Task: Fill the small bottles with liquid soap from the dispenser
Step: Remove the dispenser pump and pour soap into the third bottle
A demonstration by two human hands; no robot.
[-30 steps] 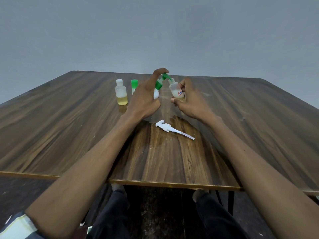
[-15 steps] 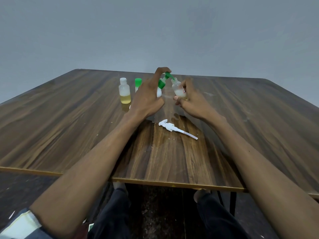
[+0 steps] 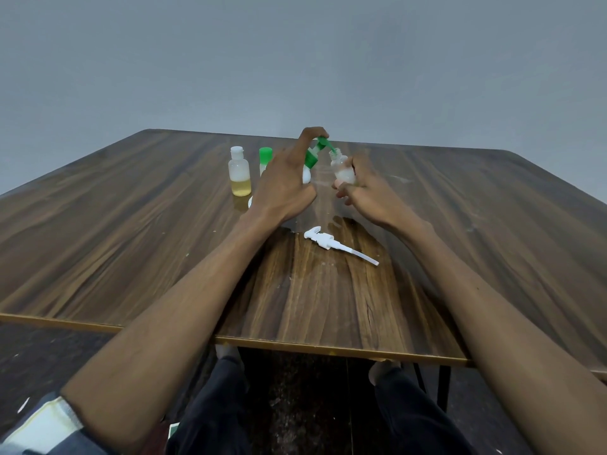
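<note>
Bottle [image 3: 343, 169] in play, just right of centre frame, held off the bench and tipped slightly, its open mouth right under the green spout of the dispenser [image 3: 312, 157]. Pale liquid sits in its lower part, with the upper part looking empty, so I'd call this one mid-fill. The right hand [image 3: 368, 195] has its fingers curled around the bottle from the right and below, a firm hold. The left hand [image 3: 284, 183] wraps the dispenser from the near side, index finger hooked over the top of the green pump head; the white body is mostly hidden behind that hand. Spout tip and bottle mouth are touching or nearly so; I can't tell which.

Out to the left, a second bottle [image 3: 240, 175] stands upright on the bench, open mouth, yellowish liquid in its lower third, so that one looks only partly done. Just beside it, a green-capped bottle [image 3: 264, 160] peeks out behind the left hand; its fill level is hidden. Judging progress: some soap in two bottles, none visibly full, capping yet to come.

Nearer the camera, a loose white pump [image 3: 335, 246] with its dip tube lies flat on the bench [image 3: 131, 241], well apart from both hands.
</note>
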